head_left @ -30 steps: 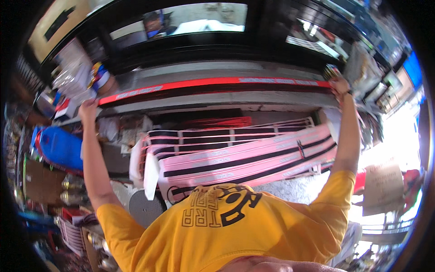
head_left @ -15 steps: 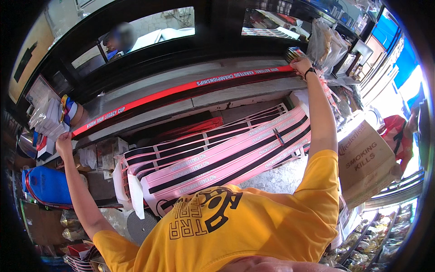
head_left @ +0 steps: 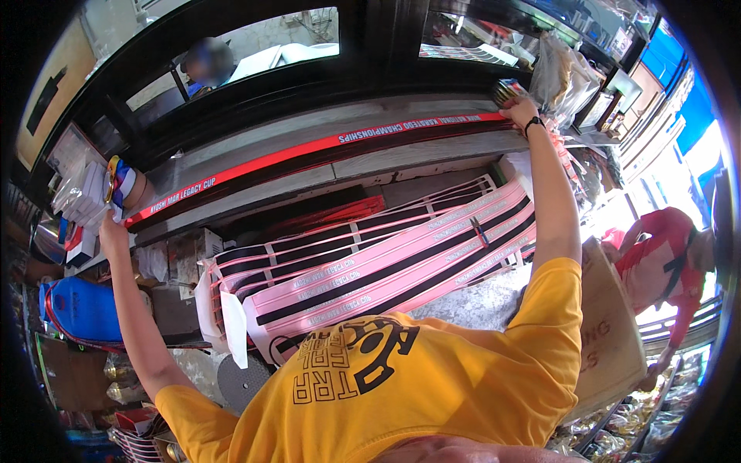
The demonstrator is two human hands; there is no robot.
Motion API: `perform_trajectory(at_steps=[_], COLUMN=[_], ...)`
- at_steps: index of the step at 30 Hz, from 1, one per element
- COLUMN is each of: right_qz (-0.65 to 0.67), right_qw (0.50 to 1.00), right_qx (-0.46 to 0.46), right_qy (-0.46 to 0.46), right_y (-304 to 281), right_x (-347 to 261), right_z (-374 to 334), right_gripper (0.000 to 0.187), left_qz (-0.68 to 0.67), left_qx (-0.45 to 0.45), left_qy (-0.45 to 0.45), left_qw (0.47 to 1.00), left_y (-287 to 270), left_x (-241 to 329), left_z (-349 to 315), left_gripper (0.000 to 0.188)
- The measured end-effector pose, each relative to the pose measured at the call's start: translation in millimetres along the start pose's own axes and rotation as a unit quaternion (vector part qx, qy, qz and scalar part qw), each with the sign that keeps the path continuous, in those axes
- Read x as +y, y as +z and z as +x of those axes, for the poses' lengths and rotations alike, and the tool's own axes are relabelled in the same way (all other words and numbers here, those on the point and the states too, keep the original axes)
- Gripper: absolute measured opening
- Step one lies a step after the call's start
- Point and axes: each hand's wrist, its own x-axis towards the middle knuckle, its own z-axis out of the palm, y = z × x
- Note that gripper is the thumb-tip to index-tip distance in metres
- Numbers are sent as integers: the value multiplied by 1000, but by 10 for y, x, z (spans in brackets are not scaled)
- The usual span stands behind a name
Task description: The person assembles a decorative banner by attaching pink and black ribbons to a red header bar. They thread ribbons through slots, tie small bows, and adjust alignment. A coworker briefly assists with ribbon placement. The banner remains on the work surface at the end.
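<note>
A long red ribbon with pale printed lettering (head_left: 270,160) stretches fairly straight along a grey wooden ledge (head_left: 363,166). My left hand (head_left: 113,228) is closed at the ribbon's left end, beside white boxes in clear plastic. At its far right end my right hand (head_left: 519,112), with a dark band at the wrist, pinches the ribbon. A dark layer, perhaps more ribbon or shadow, shows just under the red strip. Nearer to me lie wide pink sheets with black stripes (head_left: 370,270), with a small slim tool (head_left: 479,231) on top.
Plastic-wrapped white boxes (head_left: 81,193) stand at the left, above a blue container (head_left: 81,309). Clear plastic bags (head_left: 559,77) hang at the back right. On my right are a cardboard box (head_left: 602,339) and a person in red (head_left: 668,255). Dark window frames (head_left: 378,54) edge the back.
Both hands keep the ribbon stretched, with little movement. At right, the cardboard box has shifted lower and turned, and the person in red shows more fully.
</note>
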Motion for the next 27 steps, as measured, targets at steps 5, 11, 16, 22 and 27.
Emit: perform_trajectory(at_steps=[5,11,16,22,27], right_qz=[-162,-24,-160,-192,-137], right_qw=[967,877,855,846,839], right_qx=[70,-230,-274,-275,-280], right_qy=[-185,-422,-412,-414,-446], right_y=[2,371,653,707,786], right_x=[-321,-1359,-1856,-1964,-2055], right_z=[-232,-819,-1174,-1225,-1232], right_gripper=[43,55,57,43,53], left_qz=[98,-260,-295,-287,-325], left_qx=[30,-161,-285,-355,-286], left_qy=[-11,277,322,258,312], left_qw=[995,911,853,852,846], left_y=[-402,-864,-979,-955,-932], left_x=[519,1996,2747,2892,2951], left_z=[-94,-306,-613,-546,-611], left_gripper=[45,55,61,55,48])
